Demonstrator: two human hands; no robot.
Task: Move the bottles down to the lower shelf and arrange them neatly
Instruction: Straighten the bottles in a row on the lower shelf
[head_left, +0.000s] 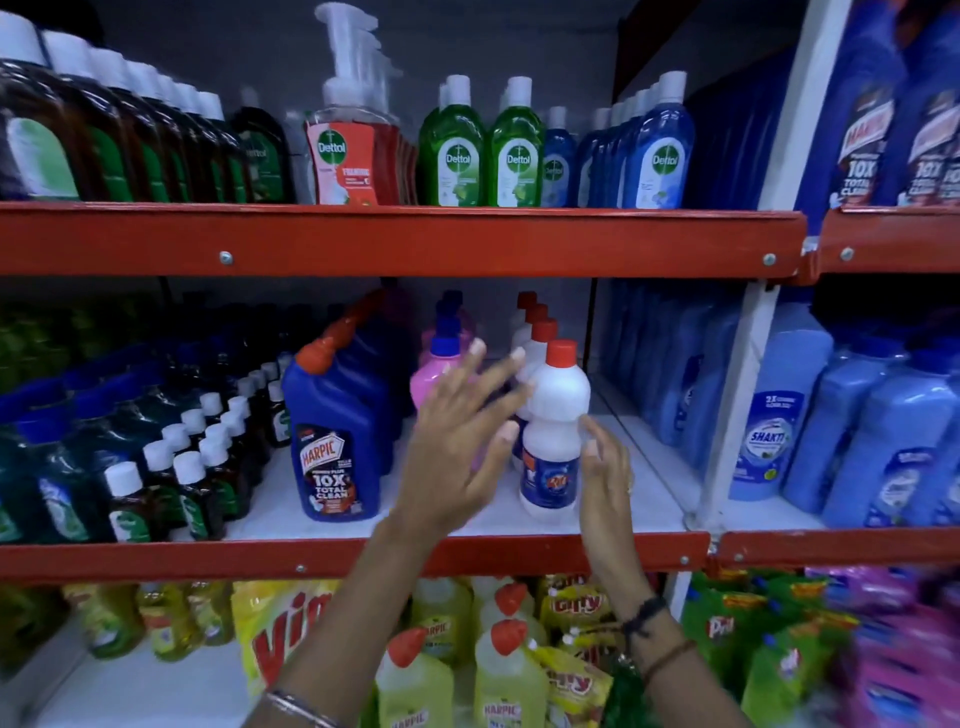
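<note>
Both hands are up at the middle shelf (639, 467), near its front edge, flanking the front white bottle (553, 436) with the red cap. The left hand (457, 441) is spread wide, fingers fanned and blurred, in front of the pink bottle (431, 379); it grips nothing. The right hand (605, 478) is half open, its fingertips just beside or touching the white bottle's right flank; whether it presses is hard to tell. The pose reads as squaring the bottle into its file, not lifting it.

That white bottle stands upright at the head of a row of red-capped bottles running back toward the shelf's rear. Left of it the pink bottles form their own file, and further left the blue Harpic bottle (337, 441) leads another, close to the front edge. Each file holds one product, so the arranging seems well along here.

The top shelf (395, 239) carries Dettol bottles (457, 150) upright along its front edge. Whether more of them are meant to come down, the view does not say.
</note>
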